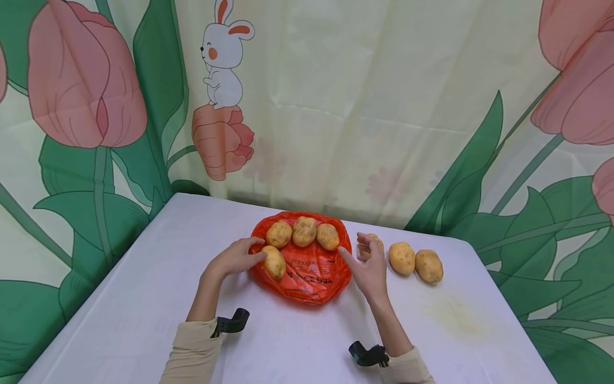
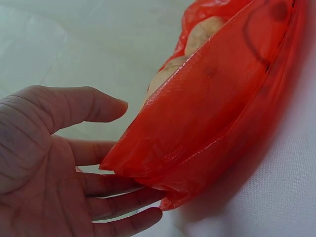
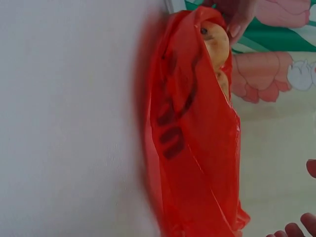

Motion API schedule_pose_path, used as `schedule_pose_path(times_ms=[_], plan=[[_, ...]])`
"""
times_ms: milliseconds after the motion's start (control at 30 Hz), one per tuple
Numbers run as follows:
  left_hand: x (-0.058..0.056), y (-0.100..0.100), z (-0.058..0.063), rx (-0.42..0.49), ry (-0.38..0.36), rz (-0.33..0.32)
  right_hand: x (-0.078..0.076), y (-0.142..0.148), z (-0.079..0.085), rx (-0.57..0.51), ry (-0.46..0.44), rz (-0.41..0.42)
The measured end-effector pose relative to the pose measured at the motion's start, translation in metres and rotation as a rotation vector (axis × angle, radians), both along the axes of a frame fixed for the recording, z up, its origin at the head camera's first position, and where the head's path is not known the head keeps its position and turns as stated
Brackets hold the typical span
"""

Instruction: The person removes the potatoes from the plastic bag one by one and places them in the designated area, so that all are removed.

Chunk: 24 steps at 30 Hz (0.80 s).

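A red plastic bag (image 1: 312, 290) lies spread wide on the table, its rim turned up around several potatoes. Three of these potatoes (image 1: 304, 231) sit in a row along its back, and another potato (image 1: 275, 262) lies at its left side. My left hand (image 1: 238, 257) is at the bag's left rim; in the left wrist view its straight fingers (image 2: 116, 205) touch the red plastic while the thumb stands apart from it. Off the bag's right rim, my right hand (image 1: 370, 269) has its fingers spread and holds nothing. Only its fingertips (image 3: 309, 224) show in the right wrist view.
To the right of the bag, two potatoes (image 1: 402, 258) (image 1: 429, 266) lie side by side on the white-covered table (image 1: 479, 341). One more potato (image 1: 379, 243) is partly hidden behind my right hand. A printed curtain (image 1: 326, 106) hangs behind the table's back edge.
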<state>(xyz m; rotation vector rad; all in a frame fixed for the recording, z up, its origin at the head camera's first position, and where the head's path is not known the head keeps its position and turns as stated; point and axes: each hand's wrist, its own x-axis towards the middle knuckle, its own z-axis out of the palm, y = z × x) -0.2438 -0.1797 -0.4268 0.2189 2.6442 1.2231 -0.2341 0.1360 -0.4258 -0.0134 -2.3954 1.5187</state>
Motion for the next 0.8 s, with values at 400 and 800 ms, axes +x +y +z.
schedule_pose_path(times_ms=[400,800], plan=[[0.0,-0.001,0.002,-0.005,0.013,-0.008,0.005,-0.031,-0.007,-0.015,-0.015,0.07],[-0.003,-0.001,-0.001,-0.003,0.023,-0.018,0.008,-0.052,-0.015,-0.01,-0.043,0.117]])
